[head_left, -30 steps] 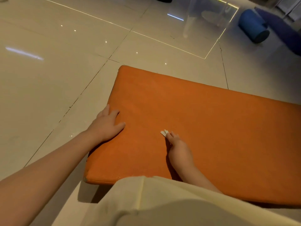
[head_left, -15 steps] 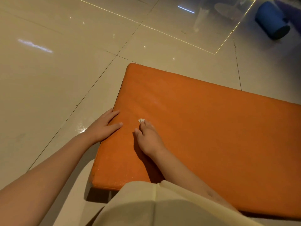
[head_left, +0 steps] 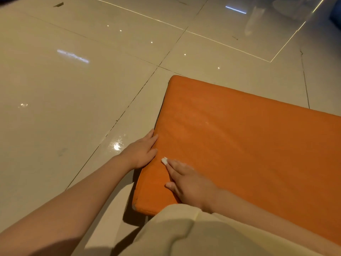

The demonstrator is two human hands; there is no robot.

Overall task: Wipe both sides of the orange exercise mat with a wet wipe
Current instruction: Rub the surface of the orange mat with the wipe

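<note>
The thick orange exercise mat [head_left: 249,145] lies flat on the tiled floor, filling the right half of the head view. My left hand [head_left: 141,151] rests flat on the mat's left edge, fingers straight. My right hand [head_left: 188,183] lies on the mat close to that edge and presses a small white wet wipe [head_left: 164,160] under its fingertips; only a bit of the wipe shows past them. The two hands are a short gap apart.
Glossy beige floor tiles [head_left: 73,108] stretch to the left and beyond the mat. A clear sheet with a bright edge [head_left: 280,50] lies on the floor at the top right. My cream-clothed knee [head_left: 193,235] covers the mat's near edge.
My right hand has slid the wipe leftward across the mat, ending near the left edge beside my left hand. The camera has swung left, so the blue roll has left the view.
</note>
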